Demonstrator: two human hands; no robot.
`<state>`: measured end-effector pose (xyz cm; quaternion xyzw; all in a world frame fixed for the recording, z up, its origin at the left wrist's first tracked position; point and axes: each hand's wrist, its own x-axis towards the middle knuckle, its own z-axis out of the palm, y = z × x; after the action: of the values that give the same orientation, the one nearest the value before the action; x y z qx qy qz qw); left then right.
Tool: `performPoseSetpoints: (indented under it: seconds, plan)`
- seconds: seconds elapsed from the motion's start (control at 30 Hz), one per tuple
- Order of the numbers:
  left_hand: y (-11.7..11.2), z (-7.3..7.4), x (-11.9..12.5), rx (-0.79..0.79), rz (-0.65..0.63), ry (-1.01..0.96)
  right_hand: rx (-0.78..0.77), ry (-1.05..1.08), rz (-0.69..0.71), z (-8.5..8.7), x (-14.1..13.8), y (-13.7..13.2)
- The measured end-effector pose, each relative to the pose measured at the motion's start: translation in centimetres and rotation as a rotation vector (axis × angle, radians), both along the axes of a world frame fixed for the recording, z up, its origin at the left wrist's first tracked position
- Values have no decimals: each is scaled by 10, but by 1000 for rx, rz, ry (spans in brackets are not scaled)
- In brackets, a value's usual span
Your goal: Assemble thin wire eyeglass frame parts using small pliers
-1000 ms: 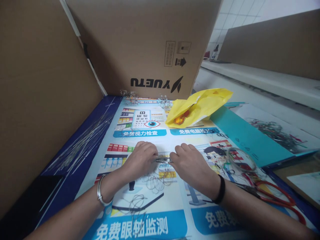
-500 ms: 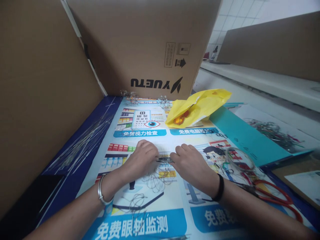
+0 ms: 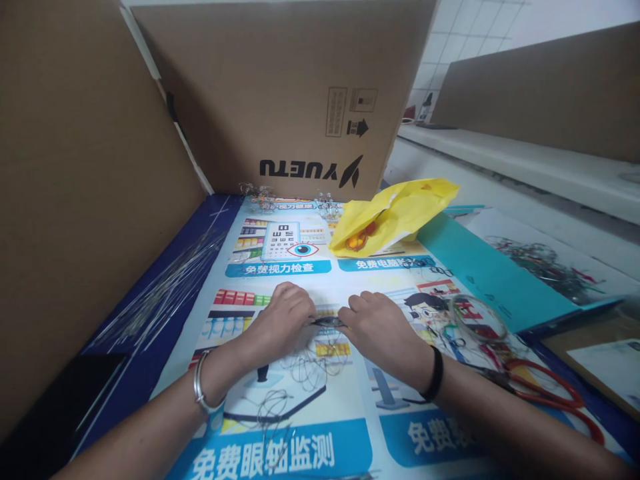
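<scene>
My right hand (image 3: 375,333) is closed at one end of a small dark metal tool that looks like pliers (image 3: 328,321). Their handles are hidden in my fingers. My left hand (image 3: 287,310) is closed at the other end, fingers bent inward, and whatever it pinches is hidden. Only a narrow gap, bridged by the tool, separates the hands. Just below them, loose loops of thin wire (image 3: 307,363) lie on the printed poster (image 3: 345,400). Another tangle of wire (image 3: 274,407) is nearer to me.
Red-handled scissors (image 3: 545,383) lie by my right forearm. Beyond the hands rests a yellow packet (image 3: 400,213). Straight wires (image 3: 165,290) are at left, and a teal box lid (image 3: 475,273) is at right. Cardboard (image 3: 280,87) stands behind and along the left.
The whole view has shifted slightly. Both hands stay closed in nearly the same place, with the dark tool between them.
</scene>
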<state>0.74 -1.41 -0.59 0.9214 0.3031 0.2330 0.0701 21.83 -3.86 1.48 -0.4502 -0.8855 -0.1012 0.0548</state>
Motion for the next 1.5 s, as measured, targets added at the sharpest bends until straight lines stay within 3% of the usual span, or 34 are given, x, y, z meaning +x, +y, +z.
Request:
performPoseSetpoints:
  seconds: [0.27,0.6,1.0,1.5]
  plan:
    - [3,0,0,-27,-18,-15,3,-5,-14,-4,0,1]
    - [3,11,-2,-79,-4,10,-12,-1,-34,-8,1,0]
    - [2,10,-1,-83,-24,27,50,-27,-16,-6,-2,-3]
    - [8,0,-4,-100,-22,-135,132,-86,-28,2,-2,-9]
